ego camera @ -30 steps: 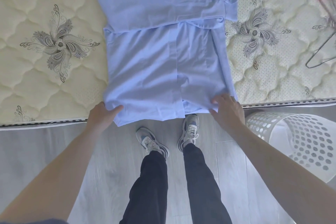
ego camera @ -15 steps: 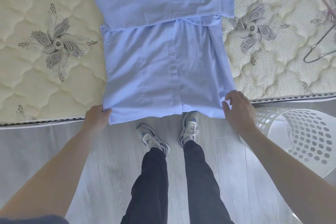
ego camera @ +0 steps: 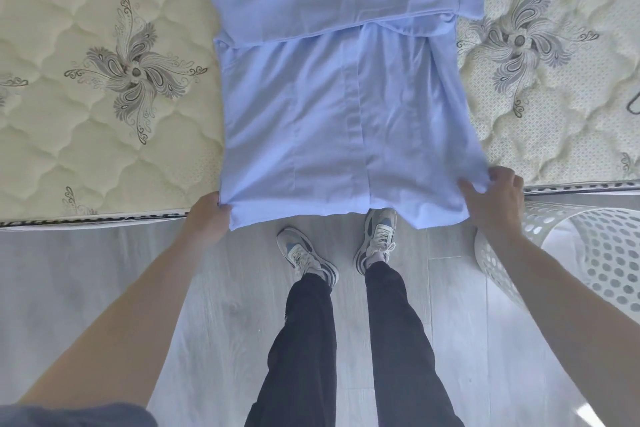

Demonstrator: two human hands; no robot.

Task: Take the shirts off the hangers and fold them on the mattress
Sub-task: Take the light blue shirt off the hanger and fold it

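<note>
Right now the light blue shirt (ego camera: pixel 346 114) lies flat on the quilted cream mattress (ego camera: pixel 104 114), its upper part crossed by a sleeve folded sideways over the body. Its bottom hem reaches past the near edge of the mattress and hangs over the pale wooden floor (ego camera: pixel 104 270). The left hand (ego camera: pixel 207 215) is at the shirt's lower left corner, its grip clenched on the side edge of the cloth, with the fingertips tucked out of sight beneath the fabric. The right hand (ego camera: pixel 493 204) has the lower right corner in its grip, the thumb lying on top of the cloth and the fingers curled around the bunched edge. Both arms reach forward from the bottom of the view, one on each side of the shirt. Between them stand the person's legs in dark trousers (ego camera: pixel 398 340) and grey trainers (ego camera: pixel 377 236), toes close under the hanging hem. A white plastic basket (ego camera: pixel 588 253) with round holes sits on the floor just beside the right forearm, against the mattress edge.
</note>
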